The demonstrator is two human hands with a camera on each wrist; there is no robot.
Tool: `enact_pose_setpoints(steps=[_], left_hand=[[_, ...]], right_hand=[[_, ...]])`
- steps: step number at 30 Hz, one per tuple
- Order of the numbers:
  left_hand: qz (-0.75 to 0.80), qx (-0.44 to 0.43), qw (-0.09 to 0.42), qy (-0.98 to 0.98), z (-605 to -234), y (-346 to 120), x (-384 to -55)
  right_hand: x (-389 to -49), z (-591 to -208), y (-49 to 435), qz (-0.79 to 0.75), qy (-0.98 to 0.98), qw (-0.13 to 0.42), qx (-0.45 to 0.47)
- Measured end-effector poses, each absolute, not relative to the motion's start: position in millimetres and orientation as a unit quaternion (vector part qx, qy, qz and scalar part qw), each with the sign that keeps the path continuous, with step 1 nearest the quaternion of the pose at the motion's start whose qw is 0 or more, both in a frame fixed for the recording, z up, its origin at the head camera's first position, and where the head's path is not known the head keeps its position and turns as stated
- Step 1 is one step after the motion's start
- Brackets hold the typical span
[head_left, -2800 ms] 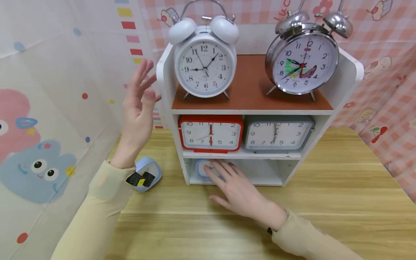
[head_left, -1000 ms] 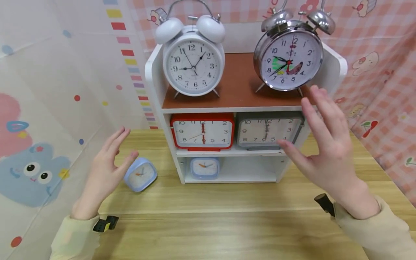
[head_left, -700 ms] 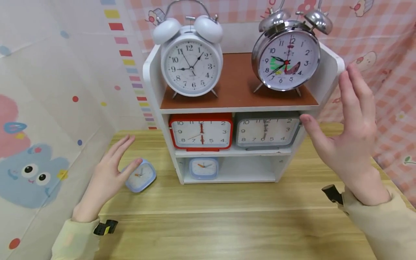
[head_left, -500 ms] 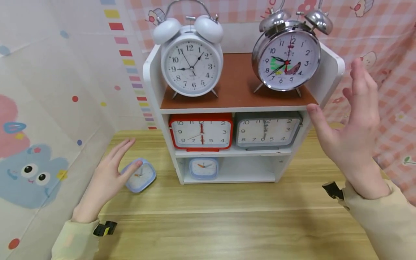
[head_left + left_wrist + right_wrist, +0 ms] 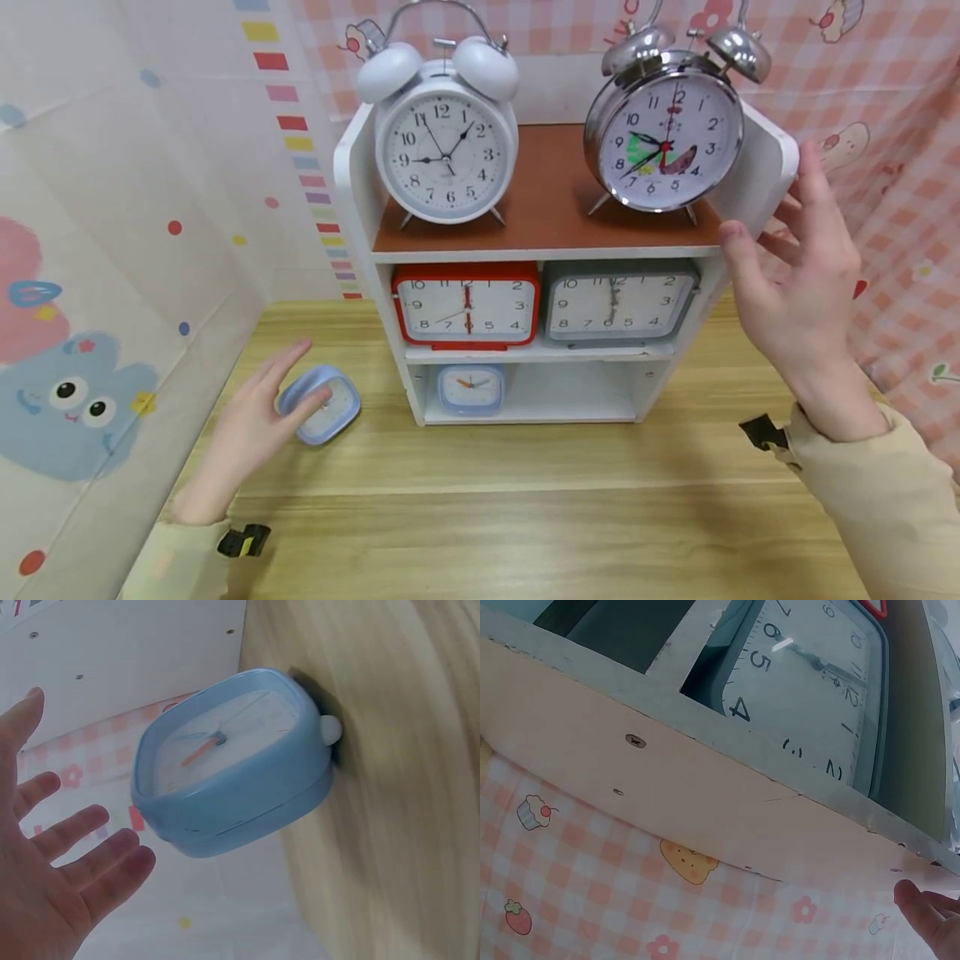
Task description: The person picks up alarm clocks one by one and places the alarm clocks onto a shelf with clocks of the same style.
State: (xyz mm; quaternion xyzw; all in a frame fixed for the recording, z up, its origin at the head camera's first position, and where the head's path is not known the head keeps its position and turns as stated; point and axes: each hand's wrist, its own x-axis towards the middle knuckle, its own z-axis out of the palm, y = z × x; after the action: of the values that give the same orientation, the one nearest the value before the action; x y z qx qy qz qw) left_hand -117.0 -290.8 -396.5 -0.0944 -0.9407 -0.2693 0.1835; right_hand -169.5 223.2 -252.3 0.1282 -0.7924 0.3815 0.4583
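Observation:
A small light-blue alarm clock point(image 5: 339, 408) rests tilted on the table left of the shelf. My left hand point(image 5: 251, 417) hovers beside it with fingers spread; the left wrist view shows a gap between the fingers and the clock point(image 5: 232, 772). At the white shelf's point(image 5: 566, 256) upper right side is my right hand point(image 5: 810, 283), its fingers extended by the side panel point(image 5: 135, 652). In the right wrist view only some of its fingers point(image 5: 922, 915) show, close to the panel; whether they touch it I cannot tell.
On the shelf's top stand a white twin-bell clock point(image 5: 447, 158) and a silver one point(image 5: 693, 167). The middle tier holds a red clock point(image 5: 480, 304) and a grey clock point(image 5: 600, 308). Another light-blue clock point(image 5: 471, 389) sits at the bottom left. A patterned cloth point(image 5: 900, 275) hangs behind.
My right hand has left the small clock on the bottom tier and moved to the shelf's upper right side. My left hand has lowered toward the light-blue clock on the table.

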Motion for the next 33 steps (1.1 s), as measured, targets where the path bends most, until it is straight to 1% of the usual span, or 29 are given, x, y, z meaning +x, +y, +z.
enact_pose_setpoints(steps=[8, 16, 26, 33], left_hand=[[-0.268, -0.099, 0.184, -0.940, -405, -291, -117], [-0.270, -0.117, 0.219, -0.930, -413, -296, -116], [-0.262, -0.103, 0.205, -0.938, -423, -303, -118], [-0.258, -0.101, 0.207, -0.938, -434, -308, -124]], right_hand=[[-176, -253, 222, 0.403, -0.781, 0.458, 0.134], [-177, -256, 219, 0.431, -0.759, 0.471, 0.127], [-178, -258, 216, 0.433, -0.754, 0.477, 0.129], [-178, -258, 215, 0.435, -0.752, 0.479, 0.125]])
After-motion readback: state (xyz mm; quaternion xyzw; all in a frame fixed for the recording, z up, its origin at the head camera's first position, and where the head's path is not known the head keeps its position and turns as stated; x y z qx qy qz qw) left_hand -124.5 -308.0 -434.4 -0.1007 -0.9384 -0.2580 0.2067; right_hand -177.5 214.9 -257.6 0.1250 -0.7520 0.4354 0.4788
